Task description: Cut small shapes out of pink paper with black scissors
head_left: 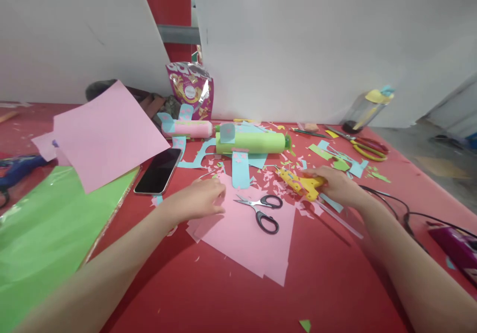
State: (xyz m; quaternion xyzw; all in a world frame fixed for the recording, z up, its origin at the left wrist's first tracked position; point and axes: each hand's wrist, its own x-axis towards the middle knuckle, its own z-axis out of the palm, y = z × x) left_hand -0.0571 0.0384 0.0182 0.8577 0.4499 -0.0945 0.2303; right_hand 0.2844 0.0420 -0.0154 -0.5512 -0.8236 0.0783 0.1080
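Yellow glue gun (303, 185): gripping it by the handle in the right hand (337, 184), over paper scraps (269, 176), angling its nozzle near the green cylinder (257, 143) on the red counter (223, 298). Trailing a clear glue stick (341, 219) behind. Curling the left hand (203, 199) half-open, seemingly empty, over pink paper (238, 246). Possibly risking stuck scraps by dripping hot glue; perhaps risking a nick by drifting left fingertips into the open scissors (254, 204), or a jolt by snagging the right forearm on the black cable (408, 214).

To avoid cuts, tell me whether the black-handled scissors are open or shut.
Open: the scissors show handle loops spread and blade tips apart.
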